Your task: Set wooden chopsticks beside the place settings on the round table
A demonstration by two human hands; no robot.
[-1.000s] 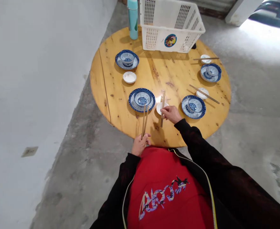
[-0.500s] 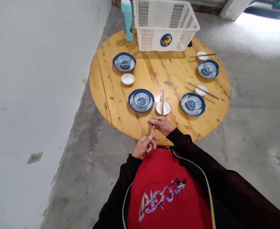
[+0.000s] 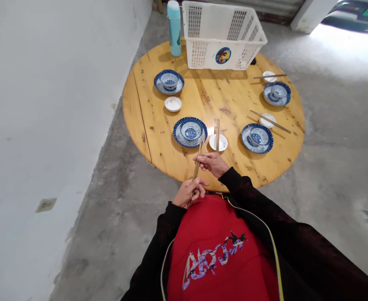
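Observation:
My left hand is closed around the lower part of several thin brown chopsticks, near the front edge of the table. My right hand pinches the same chopsticks higher up, their tips pointing away from me. Just beyond my hands sits a blue-and-white plate with a small patterned bowl on it. To its right, a pair of chopsticks lies across a small white dish, their near ends close to my right hand.
The round wooden table bears more plates with bowls: one at far left, one at right, one at far right. Chopsticks cross both right-hand small dishes. At the back stand a white plastic basket and a light-blue flask. A wall rises at left.
The view has shifted slightly, so the table and its dishes appear a little further right. My hands keep almost the same grip on the chopsticks.

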